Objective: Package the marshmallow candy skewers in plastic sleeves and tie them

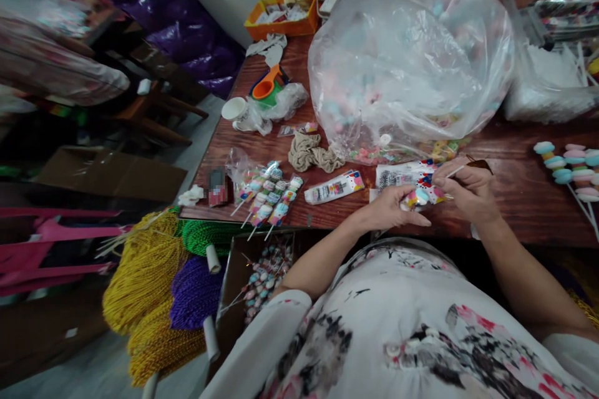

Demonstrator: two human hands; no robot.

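Observation:
My left hand [393,207] holds a marshmallow skewer in a printed plastic wrapper [422,197] low over the table's front edge. Pinched at the wrapper's right end is my right hand [472,190], where a thin white stick [455,171] also shows between the fingers. Just behind both hands lies a stack of printed plastic wrappers [390,176], partly covered. To their left is another pile of flat wrappers [334,187]. Several wrapped marshmallow skewers [271,193] rest farther left, sticks over the edge. Unwrapped skewers [556,162] lie at the right.
A large clear bag of marshmallows [407,62] fills the table's back. Right of it stands a clear plastic bin [538,100]. A beige cloth [311,153], an orange scoop [265,86] and an orange tray [281,28] sit left. Below is an open box [238,262] of skewers.

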